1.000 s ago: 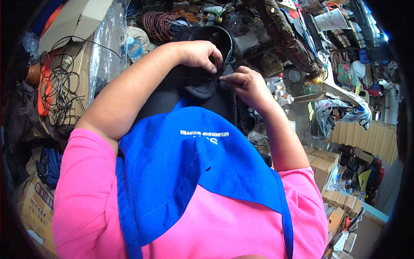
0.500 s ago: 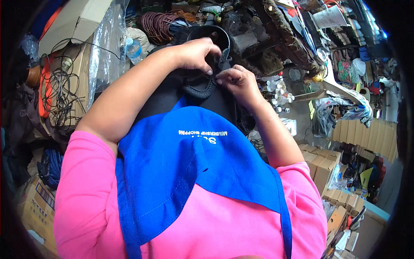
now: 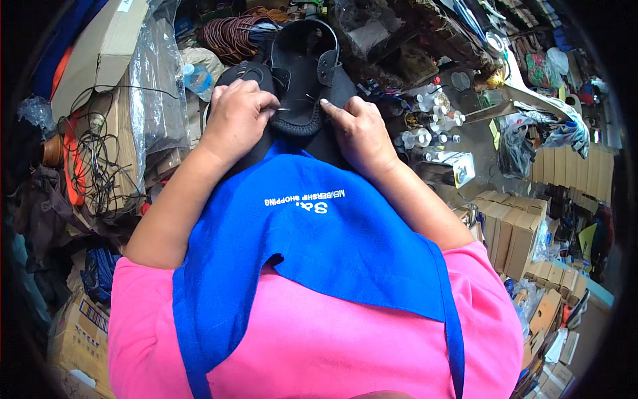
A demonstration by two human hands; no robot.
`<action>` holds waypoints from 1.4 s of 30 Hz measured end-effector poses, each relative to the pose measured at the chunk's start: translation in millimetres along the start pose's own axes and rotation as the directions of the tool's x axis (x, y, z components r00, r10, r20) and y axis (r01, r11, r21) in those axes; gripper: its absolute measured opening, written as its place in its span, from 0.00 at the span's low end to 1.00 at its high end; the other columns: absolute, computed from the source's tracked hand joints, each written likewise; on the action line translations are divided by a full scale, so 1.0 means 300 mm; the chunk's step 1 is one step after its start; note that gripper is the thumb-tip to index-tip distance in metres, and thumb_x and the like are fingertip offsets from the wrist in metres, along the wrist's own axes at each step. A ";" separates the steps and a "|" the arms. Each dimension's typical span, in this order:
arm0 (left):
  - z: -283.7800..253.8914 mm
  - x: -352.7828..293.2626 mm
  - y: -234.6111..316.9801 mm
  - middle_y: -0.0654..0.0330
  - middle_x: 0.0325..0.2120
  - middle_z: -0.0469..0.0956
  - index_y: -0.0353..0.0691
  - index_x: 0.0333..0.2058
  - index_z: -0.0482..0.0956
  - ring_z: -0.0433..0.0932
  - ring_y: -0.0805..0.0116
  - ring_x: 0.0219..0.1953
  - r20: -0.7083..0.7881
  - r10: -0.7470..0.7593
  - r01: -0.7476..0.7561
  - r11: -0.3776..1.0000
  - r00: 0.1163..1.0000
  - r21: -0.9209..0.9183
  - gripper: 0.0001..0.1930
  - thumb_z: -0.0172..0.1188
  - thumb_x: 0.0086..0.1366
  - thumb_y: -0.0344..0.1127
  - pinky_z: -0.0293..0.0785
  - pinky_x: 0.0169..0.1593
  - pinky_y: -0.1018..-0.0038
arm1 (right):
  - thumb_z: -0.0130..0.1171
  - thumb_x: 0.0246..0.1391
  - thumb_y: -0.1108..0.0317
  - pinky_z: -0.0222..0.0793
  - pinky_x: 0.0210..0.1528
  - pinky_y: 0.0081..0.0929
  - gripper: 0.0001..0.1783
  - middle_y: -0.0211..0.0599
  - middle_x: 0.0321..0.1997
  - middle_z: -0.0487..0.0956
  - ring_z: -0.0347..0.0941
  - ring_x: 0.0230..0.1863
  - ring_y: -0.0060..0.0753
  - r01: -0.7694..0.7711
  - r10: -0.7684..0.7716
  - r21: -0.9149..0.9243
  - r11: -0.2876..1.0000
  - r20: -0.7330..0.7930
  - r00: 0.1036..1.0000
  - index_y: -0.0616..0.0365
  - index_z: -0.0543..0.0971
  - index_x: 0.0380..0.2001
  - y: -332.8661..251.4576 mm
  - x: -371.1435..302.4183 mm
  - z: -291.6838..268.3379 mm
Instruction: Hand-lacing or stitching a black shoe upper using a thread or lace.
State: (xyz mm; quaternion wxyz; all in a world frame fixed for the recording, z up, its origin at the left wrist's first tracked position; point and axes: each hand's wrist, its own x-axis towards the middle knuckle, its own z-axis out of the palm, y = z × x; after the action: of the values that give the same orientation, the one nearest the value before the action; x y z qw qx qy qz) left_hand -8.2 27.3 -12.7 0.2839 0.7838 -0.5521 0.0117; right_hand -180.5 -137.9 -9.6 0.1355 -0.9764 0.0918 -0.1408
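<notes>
- Black shoe [image 3: 297, 80]: one, on dark cloth over the person's lap, between the two hands; high curved back end pointing away from the body, thick corded edge [image 3: 299, 128] nearest the apron.
- Left hand [image 3: 240, 116]: fingers curled, thumb and forefinger pinched on a thin bright sliver [image 3: 284, 109] that juts over the shoe; exact kind too small to tell.
- Right hand [image 3: 362, 133]: forefinger extended at the shoe's right edge, other fingers bent; whether it grips anything, cannot tell. A short pale strand [image 3: 310, 97] lies just beside its fingertip.
- Apron [image 3: 332, 246]: blue, white lettering, worn over a pink shirt [image 3: 319, 332].
- Coil [image 3: 232, 36]: reddish-brown cord, beyond the left hand.
- Bottle [image 3: 198, 80]: clear plastic, blue cap, near the left hand.
- Wire [image 3: 100, 163]: black, tangled, against cardboard at far left.
- Small bottles [image 3: 432, 120]: a cluster, several clear, to the right of the right hand.
- Cardboard boxes [image 3: 508, 229]: brown, grouped, beyond the right forearm.
- Carton [image 3: 80, 342]: yellowish, printed, lower left.
</notes>
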 end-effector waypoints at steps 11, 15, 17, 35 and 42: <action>0.084 0.061 -0.016 0.63 0.21 0.66 0.52 0.33 0.84 0.68 0.65 0.30 -0.042 0.026 -0.037 0.963 0.999 -0.268 0.11 0.61 0.51 0.29 0.65 0.37 0.69 | 0.54 0.52 0.77 0.64 0.42 0.19 0.17 0.28 0.31 0.69 0.66 0.36 0.22 -0.287 0.022 0.538 0.793 0.445 0.895 0.48 0.81 0.44 0.172 0.117 -0.073; 0.090 0.064 -0.015 0.63 0.21 0.65 0.52 0.33 0.84 0.67 0.65 0.29 -0.018 0.026 -0.030 0.968 0.999 -0.248 0.11 0.60 0.51 0.28 0.65 0.36 0.69 | 0.53 0.54 0.76 0.65 0.42 0.19 0.15 0.28 0.34 0.68 0.67 0.37 0.23 -0.329 0.002 0.543 0.773 0.516 0.856 0.49 0.81 0.42 0.202 0.146 -0.067; 0.093 0.064 -0.020 0.63 0.21 0.65 0.52 0.32 0.84 0.67 0.65 0.29 -0.014 0.037 -0.039 0.967 0.999 -0.251 0.11 0.60 0.51 0.28 0.64 0.36 0.69 | 0.53 0.54 0.75 0.66 0.40 0.19 0.14 0.28 0.35 0.68 0.67 0.37 0.22 -0.267 -0.049 0.560 0.784 0.485 0.873 0.49 0.81 0.42 0.219 0.152 -0.056; 0.099 0.075 -0.005 0.60 0.21 0.73 0.47 0.31 0.84 0.73 0.63 0.27 0.032 0.003 0.006 0.961 0.999 -0.278 0.07 0.62 0.51 0.31 0.66 0.34 0.69 | 0.56 0.54 0.71 0.65 0.27 0.15 0.14 0.23 0.32 0.66 0.65 0.33 0.15 -0.399 -0.036 0.600 0.694 0.583 0.812 0.47 0.81 0.44 0.213 0.158 -0.062; 0.097 0.088 0.011 0.59 0.24 0.78 0.44 0.29 0.83 0.77 0.63 0.33 0.175 -0.041 0.087 0.962 0.984 -0.261 0.06 0.64 0.50 0.34 0.69 0.38 0.68 | 0.61 0.48 0.74 0.65 0.47 0.21 0.16 0.31 0.35 0.75 0.70 0.40 0.25 -0.443 0.041 0.584 0.680 0.573 0.818 0.49 0.82 0.43 0.183 0.148 -0.068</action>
State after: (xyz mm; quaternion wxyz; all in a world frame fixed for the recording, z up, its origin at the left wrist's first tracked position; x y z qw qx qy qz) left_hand -9.4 -9.4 -27.0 0.3398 0.7540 -0.5449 -0.1380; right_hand -152.5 -204.3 4.4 0.5293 -0.8301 0.1261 0.1223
